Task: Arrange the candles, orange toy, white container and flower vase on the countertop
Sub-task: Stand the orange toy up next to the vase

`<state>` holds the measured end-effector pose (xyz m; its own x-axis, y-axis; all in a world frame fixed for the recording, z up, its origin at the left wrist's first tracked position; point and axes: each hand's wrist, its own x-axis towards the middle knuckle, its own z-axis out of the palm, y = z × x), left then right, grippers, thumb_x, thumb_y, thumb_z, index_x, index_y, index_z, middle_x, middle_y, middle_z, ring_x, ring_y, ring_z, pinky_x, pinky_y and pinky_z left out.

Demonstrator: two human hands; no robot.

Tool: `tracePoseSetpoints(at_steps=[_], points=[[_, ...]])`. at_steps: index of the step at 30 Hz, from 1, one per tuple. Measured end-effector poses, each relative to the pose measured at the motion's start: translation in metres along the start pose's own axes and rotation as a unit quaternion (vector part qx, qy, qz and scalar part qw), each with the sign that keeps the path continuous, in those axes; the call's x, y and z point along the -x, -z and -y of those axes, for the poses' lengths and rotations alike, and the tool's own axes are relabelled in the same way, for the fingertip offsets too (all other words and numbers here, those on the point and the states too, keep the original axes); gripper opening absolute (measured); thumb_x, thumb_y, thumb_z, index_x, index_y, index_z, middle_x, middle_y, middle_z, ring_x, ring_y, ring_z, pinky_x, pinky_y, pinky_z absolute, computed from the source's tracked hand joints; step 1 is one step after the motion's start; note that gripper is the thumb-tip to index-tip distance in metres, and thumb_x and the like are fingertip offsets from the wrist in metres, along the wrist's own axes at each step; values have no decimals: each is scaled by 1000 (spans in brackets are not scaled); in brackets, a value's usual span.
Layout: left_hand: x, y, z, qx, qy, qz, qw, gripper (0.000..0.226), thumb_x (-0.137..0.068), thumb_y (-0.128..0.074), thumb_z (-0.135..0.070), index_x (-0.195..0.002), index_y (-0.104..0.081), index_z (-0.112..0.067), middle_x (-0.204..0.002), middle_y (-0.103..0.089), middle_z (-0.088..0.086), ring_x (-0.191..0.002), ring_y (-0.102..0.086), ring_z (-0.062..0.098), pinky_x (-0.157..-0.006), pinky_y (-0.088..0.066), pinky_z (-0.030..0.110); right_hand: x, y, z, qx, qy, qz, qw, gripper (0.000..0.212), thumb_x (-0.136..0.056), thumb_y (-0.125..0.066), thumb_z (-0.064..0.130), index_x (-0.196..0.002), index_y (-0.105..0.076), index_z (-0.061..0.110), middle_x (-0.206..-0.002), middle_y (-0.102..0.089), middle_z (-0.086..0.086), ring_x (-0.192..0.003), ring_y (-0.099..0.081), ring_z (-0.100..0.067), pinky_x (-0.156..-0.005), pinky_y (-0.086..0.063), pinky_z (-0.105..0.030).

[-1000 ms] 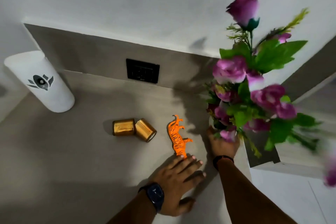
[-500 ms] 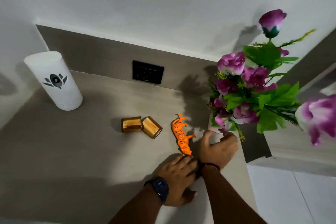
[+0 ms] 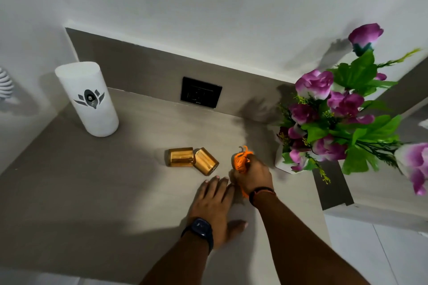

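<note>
My right hand (image 3: 253, 174) is closed around the orange toy (image 3: 240, 162); its head sticks out above my fingers and its tail below my wrist. Flat on the grey countertop (image 3: 92, 192) just left of it rests my left hand (image 3: 214, 206), fingers spread, holding nothing. Two gold candles (image 3: 192, 159) lie on their sides, touching, a little left of the toy. The white container (image 3: 89, 99) with a dark emblem stands upright at the back left. The flower vase (image 3: 286, 165), white with purple roses and green leaves, stands at the right edge.
A black wall socket (image 3: 201, 92) sits in the grey backsplash behind the candles. The countertop ends at the right just past the vase, where a lower white surface (image 3: 370, 250) begins. A striped white object (image 3: 4, 84) shows at the far left edge.
My right hand let go of the vase, which now stands at the right edge, moved left and took hold of the orange toy. My left hand stayed flat on the countertop.
</note>
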<state>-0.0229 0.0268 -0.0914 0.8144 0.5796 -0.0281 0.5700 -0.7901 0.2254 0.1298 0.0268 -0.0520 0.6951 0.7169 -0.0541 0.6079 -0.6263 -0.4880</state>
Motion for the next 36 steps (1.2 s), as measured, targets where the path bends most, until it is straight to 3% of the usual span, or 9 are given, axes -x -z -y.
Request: tracePoseSetpoints(at_steps=[7, 11, 14, 19, 24, 28, 30, 33, 36], points=[[-4, -6, -2, -4, 15, 13, 1000, 100, -73, -14, -86, -148, 7, -25, -161, 3, 5, -144, 10, 28, -112, 15, 48, -19, 14, 7, -208, -158, -30, 965, 41, -86, -55, 51, -78, -69, 13, -79, -71, -14, -80, -66, -36, -75, -56, -41], [-4, -7, -2, -8, 15, 21, 1000, 100, -73, -13, -86, -149, 9, -25, -160, 6, 5, -144, 13, 29, -111, 17, 49, -23, 19, 7, -258, -206, 9, 944, 54, -93, -43, 53, -58, -58, 14, -65, -61, -11, -59, -58, -28, -51, -47, -27], [-4, -9, -2, -12, 17, 13, 1000, 100, -73, -14, -86, -149, 8, -24, -160, 6, 6, -144, 14, 29, -111, 17, 49, -24, 22, 5, -258, -224, 22, 940, 62, -96, -37, 54, -60, -62, 10, -61, -61, -10, -53, -54, -23, -47, -42, -27], [-5, -11, -2, -13, 18, 10, 1000, 98, -74, -15, -85, -149, 7, -25, -160, 5, 5, -144, 13, 29, -110, 18, 49, -25, 23, 3, -218, -215, 13, 952, 64, -96, -32, 56, -65, -68, 15, -55, -64, -2, -59, -57, -17, -71, -50, -34], [-5, -13, -1, -22, 19, 11, 1000, 98, -74, -14, -85, -149, 9, -25, -160, 6, 5, -144, 13, 29, -111, 18, 48, -23, 23, 3, -109, -180, 20, 977, 61, -88, -45, 64, -59, -65, 14, -75, -69, -12, -88, -63, -33, -87, -49, -38], [-2, 1, 3, -8, -2, 24, 1000, 94, -78, -22, -81, -149, -7, -22, -160, -6, 8, -145, -1, 29, -114, 4, 46, -10, 28, 22, -87, -115, -123, 982, 55, -81, -58, 62, -70, -64, 9, -76, -64, -18, -84, -64, -37, -72, -47, -36], [2, 20, 13, 21, -30, -6, 999, 80, -81, -33, -72, -141, -33, -19, -151, -32, 9, -137, -26, 29, -112, -18, 45, -8, 30, 35, -78, -63, -164, 981, 52, -82, -62, 54, -100, -67, 5, -103, -65, -22, -102, -60, -39, -80, -46, -39], [6, 53, 39, 5, -78, -118, 990, 43, -81, -52, -48, -110, -61, -17, -113, -61, 8, -100, -56, 28, -83, -46, 42, -11, 30, 56, -110, 41, -100, 988, 42, -84, -65, 33, -118, -62, 9, -119, -59, -17, -114, -53, -33, -93, -41, -34], [-2, 81, 75, 15, -5, -182, 983, 33, -68, -69, -22, -99, -63, -14, -102, -63, 9, -88, -59, 31, -75, -49, 43, -13, 23, 67, -97, 69, 65, 991, 46, -79, -69, 20, -123, -59, 15, -116, -62, -9, -105, -59, -25, -82, -43, -24]])
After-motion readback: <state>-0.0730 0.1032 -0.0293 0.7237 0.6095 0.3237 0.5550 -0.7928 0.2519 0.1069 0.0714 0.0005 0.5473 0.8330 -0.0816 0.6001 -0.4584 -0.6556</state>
